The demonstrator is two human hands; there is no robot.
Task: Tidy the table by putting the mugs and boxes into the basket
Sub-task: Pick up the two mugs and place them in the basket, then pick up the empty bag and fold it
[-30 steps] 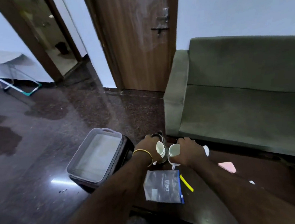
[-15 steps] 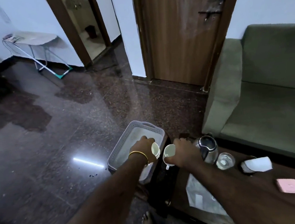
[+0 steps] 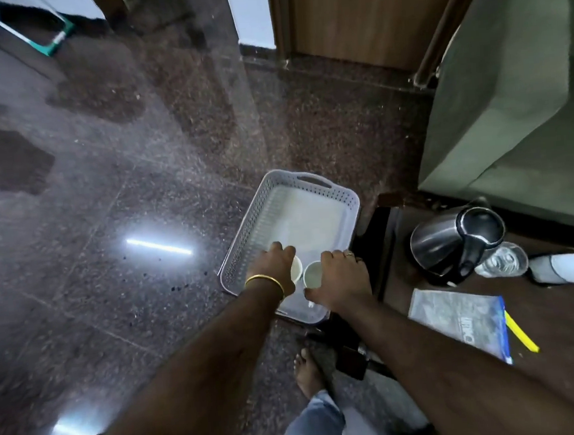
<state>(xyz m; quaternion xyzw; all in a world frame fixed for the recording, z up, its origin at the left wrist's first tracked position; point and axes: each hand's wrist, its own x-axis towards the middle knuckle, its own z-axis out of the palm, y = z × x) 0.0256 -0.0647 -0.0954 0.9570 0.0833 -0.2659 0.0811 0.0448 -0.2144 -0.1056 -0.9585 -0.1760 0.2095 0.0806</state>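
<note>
I have a single view, from the camera on the person's head, wide-angle and pitched steeply down over both forearms toward the floor. It faces away from the body: the basket sits near the middle, close below, the table runs off the right edge, and the door closes the top. With no second view, nothing overlaps.

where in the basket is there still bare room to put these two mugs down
The basket floor is bare from the far handle end down to the hands. The near end is crowded: left hand and right hand each hold a white mug there.
</note>
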